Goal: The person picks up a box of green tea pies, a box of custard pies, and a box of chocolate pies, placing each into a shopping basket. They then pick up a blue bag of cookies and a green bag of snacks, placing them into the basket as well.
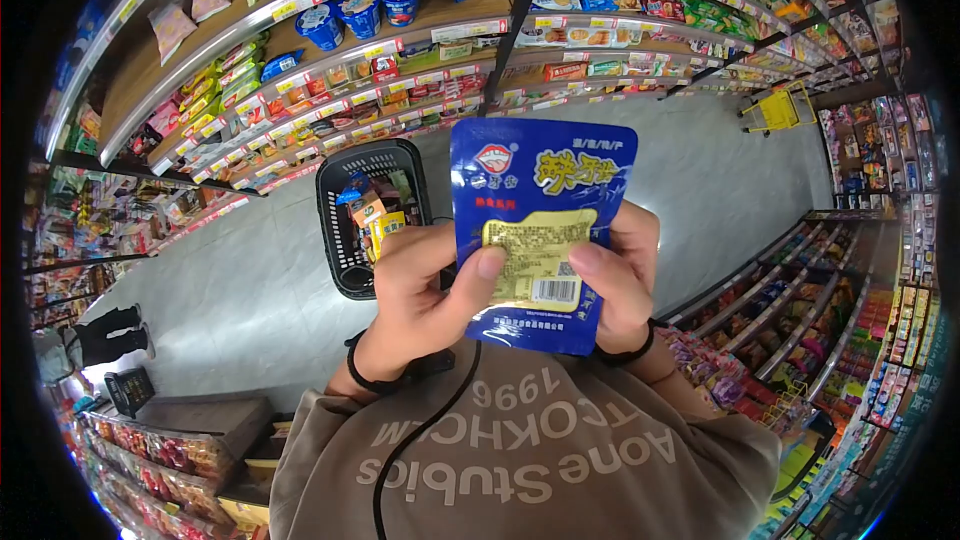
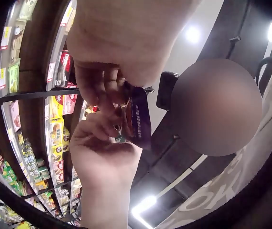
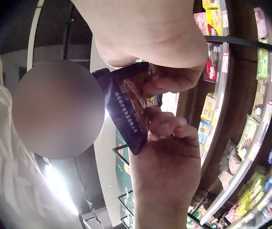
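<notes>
A flat blue snack pouch (image 1: pixel 543 180) stands upright before the chest, its printed back with a yellow panel and barcode facing up at the head view. My left hand (image 1: pixel 425 280) grips its left edge, the thumb pressed on the yellow panel. On the other side my right hand (image 1: pixel 622 275) pinches the right edge, thumb near the barcode and fingers behind. In the left wrist view the pouch (image 2: pixel 138 117) shows side-on between both hands. The right wrist view shows the pouch's (image 3: pixel 126 105) other face with a food picture, fingers curled against it.
A black shopping basket (image 1: pixel 335 270) with several packets sits on the grey floor beyond the left hand. Stocked snack shelves (image 1: pixel 420 40) curve along the far side, more shelves (image 1: pixel 800 320) at right. A yellow cart-like frame (image 1: pixel 778 110) stands far right; another person (image 1: pixel 105 335) is at left.
</notes>
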The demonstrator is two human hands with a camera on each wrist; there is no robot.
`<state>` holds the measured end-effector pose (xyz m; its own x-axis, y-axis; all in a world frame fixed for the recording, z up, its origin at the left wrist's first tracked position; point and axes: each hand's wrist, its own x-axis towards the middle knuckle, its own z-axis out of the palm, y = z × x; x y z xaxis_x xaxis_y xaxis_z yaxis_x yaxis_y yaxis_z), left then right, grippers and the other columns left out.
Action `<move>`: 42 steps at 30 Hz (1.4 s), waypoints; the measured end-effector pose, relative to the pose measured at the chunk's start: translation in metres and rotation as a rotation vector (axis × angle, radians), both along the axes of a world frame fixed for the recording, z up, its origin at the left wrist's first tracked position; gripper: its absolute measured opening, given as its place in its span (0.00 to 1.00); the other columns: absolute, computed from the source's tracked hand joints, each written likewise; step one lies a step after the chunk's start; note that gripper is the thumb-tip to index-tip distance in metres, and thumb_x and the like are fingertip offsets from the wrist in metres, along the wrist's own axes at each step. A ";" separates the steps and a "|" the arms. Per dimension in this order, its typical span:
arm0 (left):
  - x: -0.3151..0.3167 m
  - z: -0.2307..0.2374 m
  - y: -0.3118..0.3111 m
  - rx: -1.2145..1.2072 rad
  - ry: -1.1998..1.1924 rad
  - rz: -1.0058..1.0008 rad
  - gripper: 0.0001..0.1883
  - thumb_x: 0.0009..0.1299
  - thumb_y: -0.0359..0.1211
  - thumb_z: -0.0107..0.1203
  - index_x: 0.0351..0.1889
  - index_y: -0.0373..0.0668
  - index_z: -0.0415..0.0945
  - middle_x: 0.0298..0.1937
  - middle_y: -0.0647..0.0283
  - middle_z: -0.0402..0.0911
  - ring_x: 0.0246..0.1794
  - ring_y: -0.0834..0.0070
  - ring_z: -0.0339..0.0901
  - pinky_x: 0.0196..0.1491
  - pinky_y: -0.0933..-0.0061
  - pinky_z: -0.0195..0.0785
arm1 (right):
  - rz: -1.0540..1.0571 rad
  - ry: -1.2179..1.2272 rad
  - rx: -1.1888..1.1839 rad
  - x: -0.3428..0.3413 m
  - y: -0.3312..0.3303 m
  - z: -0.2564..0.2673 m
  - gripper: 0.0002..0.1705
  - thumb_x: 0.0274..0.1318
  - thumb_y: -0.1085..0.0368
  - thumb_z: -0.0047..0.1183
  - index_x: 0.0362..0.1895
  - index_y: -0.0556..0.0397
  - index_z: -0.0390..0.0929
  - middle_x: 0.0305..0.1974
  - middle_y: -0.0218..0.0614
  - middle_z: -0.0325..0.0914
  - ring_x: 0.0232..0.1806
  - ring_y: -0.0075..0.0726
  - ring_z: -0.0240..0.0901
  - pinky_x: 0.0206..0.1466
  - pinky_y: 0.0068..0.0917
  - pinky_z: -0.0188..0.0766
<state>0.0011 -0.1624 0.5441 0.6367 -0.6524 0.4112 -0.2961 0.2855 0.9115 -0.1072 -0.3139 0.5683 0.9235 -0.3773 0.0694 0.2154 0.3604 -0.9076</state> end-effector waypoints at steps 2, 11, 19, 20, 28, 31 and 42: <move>-0.002 0.000 -0.001 0.005 0.039 0.018 0.08 0.70 0.27 0.56 0.40 0.29 0.81 0.21 0.61 0.78 0.17 0.81 0.72 0.23 0.78 0.62 | -0.011 -0.005 -0.007 0.000 0.001 -0.001 0.16 0.60 0.70 0.52 0.48 0.69 0.76 0.43 0.44 0.83 0.42 0.28 0.79 0.46 0.24 0.72; -0.006 0.001 -0.002 0.006 0.088 0.019 0.09 0.72 0.28 0.55 0.42 0.30 0.81 0.23 0.62 0.80 0.20 0.84 0.71 0.25 0.79 0.61 | -0.031 -0.019 -0.017 -0.003 0.001 -0.002 0.16 0.60 0.70 0.53 0.49 0.70 0.76 0.43 0.43 0.82 0.43 0.26 0.77 0.46 0.23 0.72; -0.008 0.000 -0.001 0.006 0.126 0.022 0.11 0.73 0.30 0.54 0.42 0.29 0.80 0.26 0.63 0.81 0.24 0.85 0.72 0.28 0.80 0.63 | 0.000 0.057 0.091 -0.001 -0.001 -0.001 0.16 0.62 0.69 0.54 0.49 0.70 0.77 0.43 0.41 0.82 0.41 0.25 0.78 0.44 0.22 0.74; -0.008 0.001 -0.002 -0.015 0.140 0.012 0.11 0.73 0.30 0.53 0.42 0.29 0.80 0.27 0.63 0.81 0.26 0.85 0.72 0.29 0.80 0.63 | -0.012 0.065 0.077 -0.001 -0.001 -0.001 0.16 0.62 0.69 0.54 0.49 0.70 0.77 0.43 0.41 0.82 0.41 0.24 0.78 0.44 0.22 0.74; -0.003 -0.005 -0.001 -0.111 0.334 -0.042 0.11 0.73 0.30 0.51 0.38 0.29 0.79 0.29 0.66 0.79 0.27 0.84 0.70 0.30 0.81 0.61 | -0.044 0.050 0.109 0.003 -0.002 -0.001 0.17 0.63 0.67 0.53 0.50 0.68 0.77 0.44 0.41 0.83 0.41 0.24 0.79 0.44 0.23 0.75; 0.002 -0.012 0.004 -0.083 0.288 -0.078 0.10 0.72 0.28 0.51 0.34 0.30 0.79 0.26 0.65 0.79 0.25 0.84 0.69 0.30 0.81 0.61 | -0.048 0.043 0.130 0.004 -0.001 -0.001 0.17 0.64 0.66 0.53 0.50 0.68 0.77 0.44 0.41 0.83 0.41 0.25 0.79 0.44 0.23 0.75; 0.007 -0.004 -0.001 -0.131 0.366 -0.173 0.11 0.70 0.26 0.51 0.39 0.26 0.80 0.29 0.60 0.84 0.26 0.82 0.76 0.30 0.81 0.65 | -0.026 0.030 0.136 0.011 -0.002 -0.004 0.17 0.63 0.67 0.54 0.50 0.68 0.77 0.45 0.42 0.83 0.42 0.25 0.79 0.45 0.23 0.76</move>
